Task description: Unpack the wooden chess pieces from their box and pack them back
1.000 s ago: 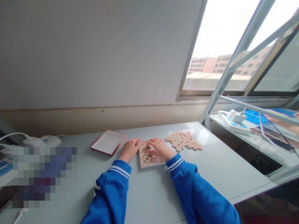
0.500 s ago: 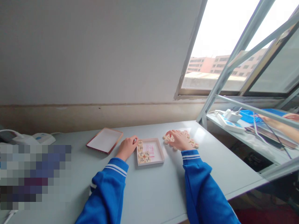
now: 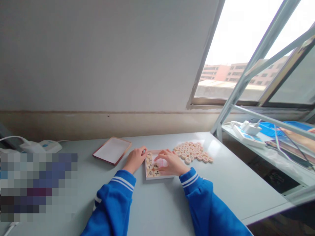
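Observation:
A shallow white box (image 3: 157,177) lies on the grey table (image 3: 152,203) in front of me, with several round wooden chess pieces (image 3: 150,166) lined up along its left side. My left hand (image 3: 135,159) rests curled against the box's left edge. My right hand (image 3: 170,162) hovers over the middle of the box, fingers pinched together at a round piece. A loose pile of wooden chess pieces (image 3: 193,152) lies on the table just right of the box.
The box lid (image 3: 112,150), red-edged with a white inside, lies to the left. A white device with cables (image 3: 41,146) sits at far left. A window frame (image 3: 236,88) and a side shelf with a power strip (image 3: 248,131) stand right, where another person's arm (image 3: 299,136) shows.
My right hand came back from the loose pile on the right to the middle of the box. My left hand stayed at the box's left edge.

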### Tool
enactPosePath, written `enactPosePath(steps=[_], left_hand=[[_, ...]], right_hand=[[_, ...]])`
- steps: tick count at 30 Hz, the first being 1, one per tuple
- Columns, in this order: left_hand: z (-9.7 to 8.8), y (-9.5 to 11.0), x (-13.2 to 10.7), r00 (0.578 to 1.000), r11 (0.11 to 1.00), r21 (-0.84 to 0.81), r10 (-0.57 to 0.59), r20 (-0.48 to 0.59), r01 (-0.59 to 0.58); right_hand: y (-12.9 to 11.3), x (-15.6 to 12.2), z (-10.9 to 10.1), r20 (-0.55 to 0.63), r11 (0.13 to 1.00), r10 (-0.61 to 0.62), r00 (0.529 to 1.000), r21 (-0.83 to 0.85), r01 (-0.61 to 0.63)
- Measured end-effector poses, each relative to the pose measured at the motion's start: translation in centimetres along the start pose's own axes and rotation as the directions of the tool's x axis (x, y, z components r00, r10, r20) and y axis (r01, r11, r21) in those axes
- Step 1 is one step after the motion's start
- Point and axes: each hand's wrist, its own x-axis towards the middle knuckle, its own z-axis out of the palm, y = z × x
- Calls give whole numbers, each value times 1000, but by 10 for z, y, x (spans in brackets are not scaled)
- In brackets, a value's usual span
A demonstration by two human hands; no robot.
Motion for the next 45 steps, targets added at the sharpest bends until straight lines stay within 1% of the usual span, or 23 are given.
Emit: enactPosePath(steps=[2,5,8,10,13,15,16,17,18,21,22,24,27,29,31,34,37,39,41,45], left_hand=[[-1,1,0,1000,1000,-19,6,7,-6],[-2,1,-1,1000,999,-29,17,8,-17],[-3,2,-1,1000,1000,-21,6,8,-6],[-3,2,-1,1000,1000,-24,3,9,-3],[-3,2,-1,1000,1000,-29,4,12,-3],[-2,2,-1,1000,1000,-28,9,8,-9],[-2,1,0,1000,1000,-27,10,4,-10],[-1,1,0,1000,1000,-25,11,0,-10],[-1,1,0,1000,1000,-25,9,-1,-9],[-1,1,0,1000,999,-38,6,7,-6],[-1,1,0,1000,999,-43,7,10,-6],[-1,1,0,1000,999,-45,4,12,-3],[-1,1,0,1000,1000,-28,-5,9,5],[0,0,0,1000,1000,-20,-4,6,4],[1,0,1,1000,1000,-18,4,-1,-4],[2,-1,1,1000,1000,-15,18,-12,-18],[3,-3,1,1000,1000,-21,21,-14,-22],[3,-3,0,1000,999,-33,22,-14,-22],[3,-3,0,1000,999,-38,25,-18,-26],[1,-2,0,999,999,-33,30,-14,-31]], right_hand=[[0,1,-2,-23,1000,22,999,-18,-23],[7,-5,-16,-62,998,58,996,5,-57],[26,-21,-37,-116,995,89,989,47,-84],[42,-32,-47,-126,992,121,985,48,-116],[62,-43,-49,-113,973,227,967,-17,-231],[69,-45,-47,-129,945,308,943,-70,-319],[69,-45,-46,-144,938,323,935,-79,-336],[67,-43,-46,-157,943,310,938,-72,-324],[63,-42,-46,-163,958,272,948,-49,-283],[41,-33,-45,-140,993,96,986,76,-86],[32,-29,-42,-115,993,38,993,115,-24],[15,-21,-33,-40,986,-49,998,161,55],[-4,-10,-13,95,981,-95,991,176,77],[-9,-5,-4,124,981,-89,988,181,66],[-10,-4,-3,94,981,-89,992,181,71],[-6,-10,-17,-5,976,-94,996,197,93],[7,-24,-37,-102,971,-51,994,225,73],[20,-36,-47,-124,977,6,992,212,21],[35,-48,-51,-125,982,79,989,180,-56],[58,-64,-47,-116,970,215,970,140,-199]])
